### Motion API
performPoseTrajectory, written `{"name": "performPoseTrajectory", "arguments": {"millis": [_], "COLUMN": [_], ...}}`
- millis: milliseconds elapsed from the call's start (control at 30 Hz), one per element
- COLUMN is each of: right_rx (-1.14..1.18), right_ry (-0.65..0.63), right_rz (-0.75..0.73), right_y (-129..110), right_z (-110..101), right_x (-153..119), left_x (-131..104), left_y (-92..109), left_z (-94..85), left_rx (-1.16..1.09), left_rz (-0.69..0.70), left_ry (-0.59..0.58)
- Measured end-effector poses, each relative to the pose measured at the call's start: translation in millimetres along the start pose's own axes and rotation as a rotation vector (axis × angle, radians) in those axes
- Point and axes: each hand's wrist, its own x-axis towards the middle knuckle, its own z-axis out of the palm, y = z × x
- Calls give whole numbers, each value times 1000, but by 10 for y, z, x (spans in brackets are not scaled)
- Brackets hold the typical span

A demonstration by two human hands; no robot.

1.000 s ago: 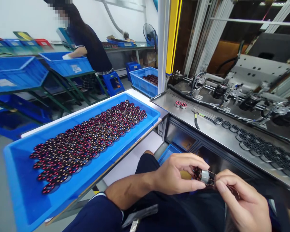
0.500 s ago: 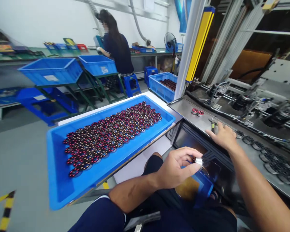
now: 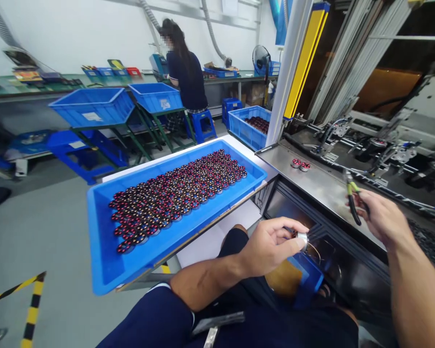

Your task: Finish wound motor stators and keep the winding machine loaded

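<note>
My left hand [image 3: 270, 245] is closed around a small motor part [image 3: 303, 239] with a silvery ring, held above my lap. Thin copper-coloured wires trail from its right side. Over the metal work surface my right hand [image 3: 386, 217] grips a pair of pliers [image 3: 352, 200] with green and black handles, jaws pointing up and away. To the left of my hands, a blue tray [image 3: 100, 263] holds many round motor parts [image 3: 181, 191] with red, black and gold tops. Two red-topped motor parts [image 3: 300, 165] sit on the metal surface [image 3: 321, 186].
A machine [image 3: 380, 140] with metal fixtures runs along the right, behind a yellow vertical bar [image 3: 306, 60]. Black parts [image 3: 429, 244] lie beyond my right forearm. A blue bin [image 3: 313, 273] stands below my left hand. A co-worker [image 3: 186, 70] sits at the back bench.
My right hand has picked up the pliers from the metal surface and moved right with them. My left hand still holds the motor part. The view has shifted slightly.
</note>
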Motion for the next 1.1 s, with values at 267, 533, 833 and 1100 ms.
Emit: {"name": "performPoseTrajectory", "arguments": {"millis": [267,533,833,1100], "right_rx": [562,136,127,181], "right_ry": [-65,105,130,128], "right_rz": [266,-81,-175,-190], "right_y": [-650,-812,-886,-905], "right_z": [120,299,238,213], "right_x": [-2157,-2687,-2499,-2459], "left_x": [8,-27,-93,-89], "left_y": [-54,-154,-93,-105], "left_z": [119,414,436,442], "left_rx": [-144,-81,-47,-60], "left_rz": [-157,-150,-150,-165], "left_ry": [-117,-252,-248,-257]}}
